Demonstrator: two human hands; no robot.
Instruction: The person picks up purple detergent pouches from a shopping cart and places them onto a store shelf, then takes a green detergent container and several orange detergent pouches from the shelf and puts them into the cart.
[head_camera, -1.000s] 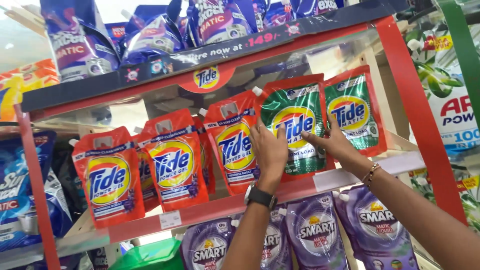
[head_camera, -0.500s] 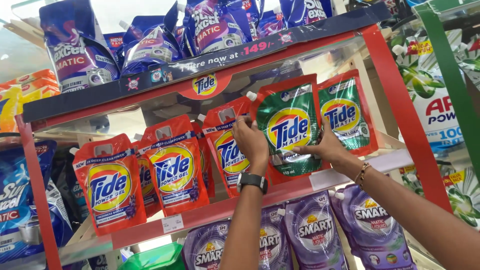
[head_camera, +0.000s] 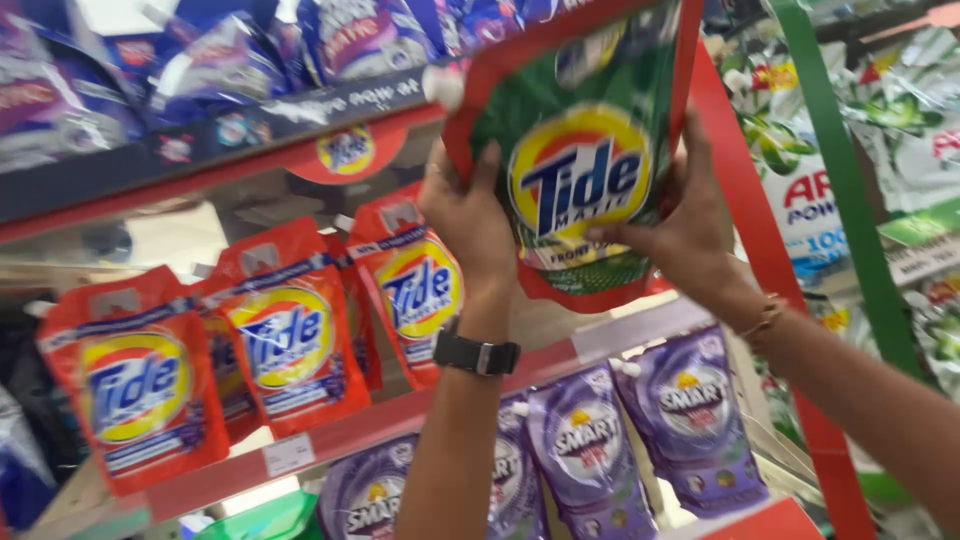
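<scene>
Both hands hold 1 green detergent pouch (head_camera: 580, 150) up in front of the red shelf (head_camera: 400, 415). The left hand (head_camera: 470, 215) clasps its left edge, the right hand (head_camera: 680, 230) its right edge, fingers closed on it. 3 orange pouches (head_camera: 285, 335) stand below.

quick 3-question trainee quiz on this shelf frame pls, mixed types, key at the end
1. True or false: both hands grip the green pouch.
2. Which wrist carries the black watch? A) left B) right C) neither
3. Fill in: the pouches on the shelf below the orange pouches are ____ in colour.

Key:
1. True. The left hand holds its left edge and the right hand its right edge, lifted in front of the red shelf frame.
2. A
3. purple
</scene>
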